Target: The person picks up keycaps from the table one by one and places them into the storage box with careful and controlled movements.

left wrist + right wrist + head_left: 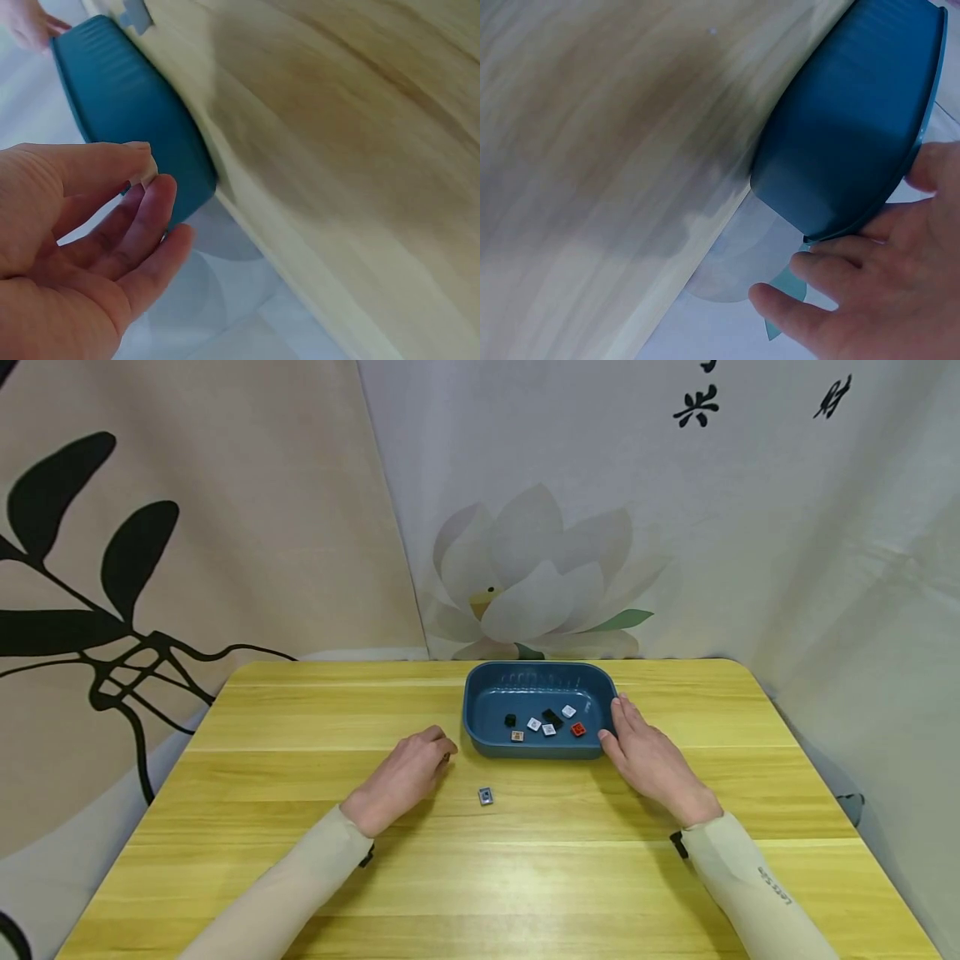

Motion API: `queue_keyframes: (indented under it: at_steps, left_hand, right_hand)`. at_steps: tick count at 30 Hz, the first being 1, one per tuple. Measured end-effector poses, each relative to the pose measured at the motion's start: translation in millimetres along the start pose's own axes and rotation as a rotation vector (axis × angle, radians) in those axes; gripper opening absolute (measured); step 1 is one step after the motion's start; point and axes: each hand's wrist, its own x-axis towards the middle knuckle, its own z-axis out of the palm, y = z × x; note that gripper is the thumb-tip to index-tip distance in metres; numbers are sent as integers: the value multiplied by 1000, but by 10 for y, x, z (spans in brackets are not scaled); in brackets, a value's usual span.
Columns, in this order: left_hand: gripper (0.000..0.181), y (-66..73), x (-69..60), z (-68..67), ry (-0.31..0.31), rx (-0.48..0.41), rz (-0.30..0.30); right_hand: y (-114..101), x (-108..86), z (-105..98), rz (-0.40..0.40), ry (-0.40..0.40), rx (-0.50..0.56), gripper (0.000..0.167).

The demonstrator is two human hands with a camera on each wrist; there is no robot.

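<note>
My left hand (pixel 405 777) is just left of a blue rectangular tray (pixel 540 750). In the left wrist view, its thumb and fingertips pinch a small pale piece (pixel 147 174), mostly hidden by the fingers. On the right, my right hand (pixel 656 764) touches the tray's right end, fingers fairly straight along the outside and thumb near the rim. Inside the tray lie several small square pieces: white (pixel 533 724), black (pixel 510 720), tan (pixel 517 737) and red (pixel 578 729). A small grey square piece (pixel 486 796) lies on the table in front of the tray.
The wooden table (pixel 480 893) runs back to a hanging cloth (pixel 570 460) printed with a flower, leaves and characters. The tray stands close to the table's far edge.
</note>
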Motion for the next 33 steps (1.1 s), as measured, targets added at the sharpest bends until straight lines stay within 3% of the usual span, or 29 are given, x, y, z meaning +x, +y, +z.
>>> queue_keyframes:
  at_steps: [5, 13, 22, 27, 33]
  left_hand:
    - [15, 70, 26, -77, 46, 13, 38]
    - [15, 213, 167, -214, 135, -5, 47]
    - [18, 346, 350, -250, 112, -68, 48]
    - [18, 383, 463, -237, 92, -39, 55]
    - [16, 423, 698, -170, 55, -17, 52]
  right_hand:
    - [1, 3, -1, 0, 3, 0, 68]
    - [9, -2, 9, 0, 0, 1, 69]
    - [9, -3, 21, 8, -3, -5, 70]
    - [8, -1, 21, 6, 2, -5, 69]
    - [10, -2, 17, 0, 1, 0, 69]
